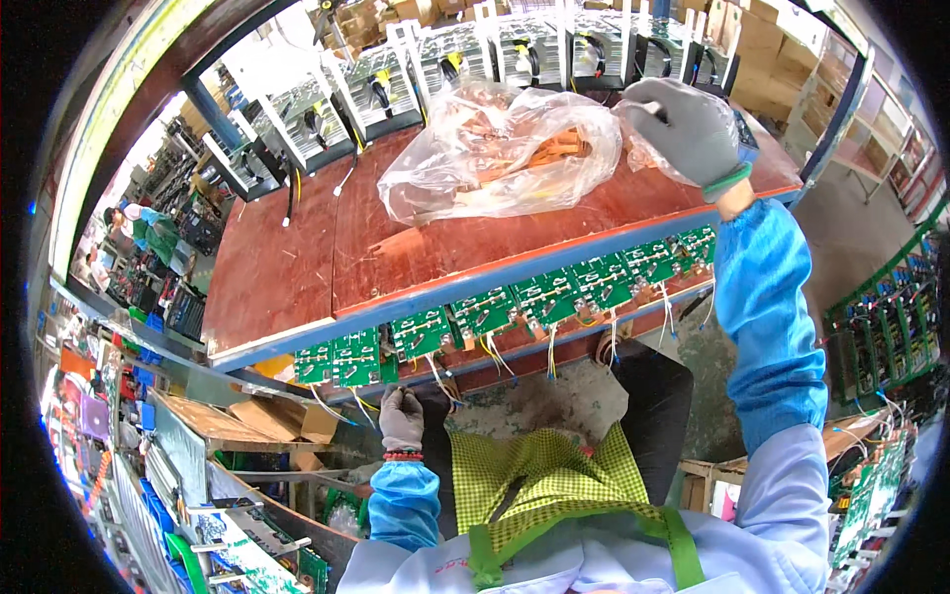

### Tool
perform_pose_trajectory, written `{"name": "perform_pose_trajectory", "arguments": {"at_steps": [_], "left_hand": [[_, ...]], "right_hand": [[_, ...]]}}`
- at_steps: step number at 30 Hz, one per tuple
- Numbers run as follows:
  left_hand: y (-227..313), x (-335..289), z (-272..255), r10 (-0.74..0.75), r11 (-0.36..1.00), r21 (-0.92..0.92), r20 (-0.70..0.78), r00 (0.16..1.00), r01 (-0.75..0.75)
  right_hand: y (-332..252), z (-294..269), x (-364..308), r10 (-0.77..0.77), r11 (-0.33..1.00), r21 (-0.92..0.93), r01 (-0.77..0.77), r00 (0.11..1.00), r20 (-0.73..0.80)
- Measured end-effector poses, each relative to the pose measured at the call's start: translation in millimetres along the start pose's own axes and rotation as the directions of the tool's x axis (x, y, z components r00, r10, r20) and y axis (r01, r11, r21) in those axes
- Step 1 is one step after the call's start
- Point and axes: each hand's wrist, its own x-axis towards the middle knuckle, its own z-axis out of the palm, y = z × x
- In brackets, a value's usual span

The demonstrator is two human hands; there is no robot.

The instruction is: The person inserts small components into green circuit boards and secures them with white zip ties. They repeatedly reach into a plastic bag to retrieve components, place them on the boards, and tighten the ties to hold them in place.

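Observation:
My right hand [683,131], in a grey glove, reaches over the right part of the red-brown bench top. Its fingers are curled together beside a clear plastic bag [426,188]; what they hold, if anything, is too small to make out. Inside the bag lie many thin orange-brown strips [559,148]. My left hand [401,421], gloved in grey too, is low under the bench's front edge, just below a green circuit board [356,358]. Its fingertips are pressed together near the board's wires, and what is between them is hidden.
Behind the bag stands a row of upright metal-framed units [529,64] with black and yellow cables. More green circuit boards [485,309] with dangling wires line the shelf under the blue bench edge [475,282]. Racks of boards [886,317] stand at the right, cardboard [282,416] at the left.

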Motion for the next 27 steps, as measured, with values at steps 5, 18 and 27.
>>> {"name": "perform_pose_trajectory", "arguments": {"at_steps": [5, 18, 27], "left_hand": [[-3, -8, 5, -0.001, 1.0, -0.025, -0.008, 1.0, 0.0], [-8, 1, 24, -0.061, 0.978, -0.199, -0.017, 0.998, 0.057], [-27, 18, 17, -0.022, 0.986, -0.164, -0.021, 1.0, 0.019]], "right_hand": [[-4, 13, 8, -0.077, 0.988, -0.122, 0.096, 0.986, 0.148], [173, 23, -15, 0.109, 0.762, -0.603, 0.234, 0.873, 0.476], [172, 3, -8, 0.097, 0.994, -0.075, -0.081, 0.968, 0.232]]}}
